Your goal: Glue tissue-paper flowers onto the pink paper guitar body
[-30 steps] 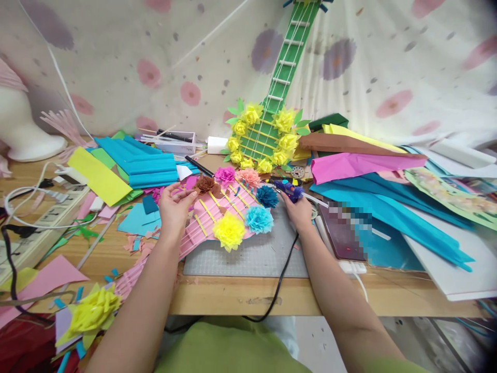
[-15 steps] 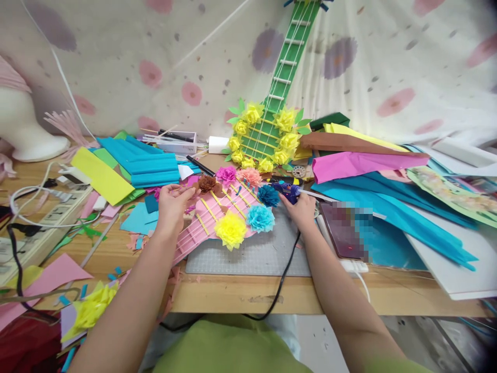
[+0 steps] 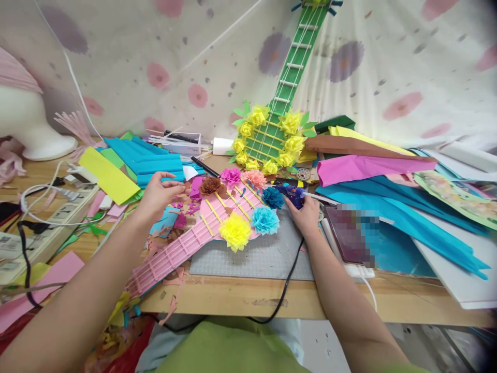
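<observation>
Change since the earlier frames: left hand [image 3: 157,194] has lifted off the pink paper guitar [image 3: 202,235] and shifted left; it now hovers over blue paper scraps, fingers loosely curled with thumb and fingertips close, and whether they pinch anything cannot be told. Right hand [image 3: 306,215] stays closed around the blue glue gun [image 3: 292,194].

Near: wooden table edge [image 3: 248,303]; the glue gun's black cord [image 3: 289,277] hanging over it; grey cutting mat [image 3: 267,256].

Middle: pink paper guitar lying slantwise, neck toward near left, body on the mat's far left corner. On the body's rim: yellow paper flower [image 3: 234,232], light blue flower [image 3: 265,220], dark blue flower [image 3: 272,197], salmon flower [image 3: 254,178], magenta flower [image 3: 231,176], brown flower [image 3: 210,185]. Glue gun nozzle sits just beside the dark blue flower.

Left: white power strip [image 3: 42,223] with cables.

Right: teal and magenta crepe paper sheets [image 3: 368,168].

Far: green paper guitar [image 3: 283,98] ringed with yellow flowers, leaning upright against the flowered cloth [image 3: 163,62].
</observation>
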Demonstrator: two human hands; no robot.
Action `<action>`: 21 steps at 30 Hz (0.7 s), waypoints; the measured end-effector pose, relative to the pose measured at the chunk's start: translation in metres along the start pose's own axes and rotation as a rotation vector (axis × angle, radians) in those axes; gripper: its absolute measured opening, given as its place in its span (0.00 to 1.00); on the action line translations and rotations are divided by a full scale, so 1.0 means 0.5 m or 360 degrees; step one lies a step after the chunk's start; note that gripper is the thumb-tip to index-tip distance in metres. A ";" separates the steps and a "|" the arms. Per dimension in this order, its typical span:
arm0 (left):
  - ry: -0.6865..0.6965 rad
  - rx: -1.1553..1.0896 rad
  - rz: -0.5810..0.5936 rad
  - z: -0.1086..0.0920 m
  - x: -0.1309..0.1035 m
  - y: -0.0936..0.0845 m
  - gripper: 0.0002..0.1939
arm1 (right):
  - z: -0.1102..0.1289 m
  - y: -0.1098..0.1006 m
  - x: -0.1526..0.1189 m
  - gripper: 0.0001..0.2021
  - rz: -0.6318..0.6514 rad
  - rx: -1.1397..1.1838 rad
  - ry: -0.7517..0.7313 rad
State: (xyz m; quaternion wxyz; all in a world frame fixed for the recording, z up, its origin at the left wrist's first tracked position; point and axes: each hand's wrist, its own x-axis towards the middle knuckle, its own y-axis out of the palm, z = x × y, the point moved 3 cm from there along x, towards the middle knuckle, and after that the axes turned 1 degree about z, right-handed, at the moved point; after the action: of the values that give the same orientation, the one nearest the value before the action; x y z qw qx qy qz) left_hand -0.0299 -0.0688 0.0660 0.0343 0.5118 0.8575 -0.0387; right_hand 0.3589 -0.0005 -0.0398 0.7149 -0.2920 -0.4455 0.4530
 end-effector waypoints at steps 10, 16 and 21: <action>-0.0219 0.0403 0.0169 0.024 0.043 -0.013 0.20 | 0.004 -0.004 -0.010 0.25 -0.0049 -0.0069 -0.0011; -0.0292 0.0456 0.0198 0.023 0.046 -0.020 0.18 | 0.000 -0.055 -0.047 0.25 0.0131 -0.0372 -0.0153; -0.0352 0.0372 0.0257 0.046 0.064 -0.024 0.20 | 0.066 -0.143 -0.065 0.17 0.0531 -0.0547 0.0012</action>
State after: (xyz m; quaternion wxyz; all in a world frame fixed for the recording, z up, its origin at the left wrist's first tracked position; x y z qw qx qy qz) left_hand -0.0550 -0.0489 0.0404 0.0718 0.5721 0.7943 -0.1914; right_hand 0.3506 -0.0595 0.0210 0.5717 -0.4805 -0.4590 0.4813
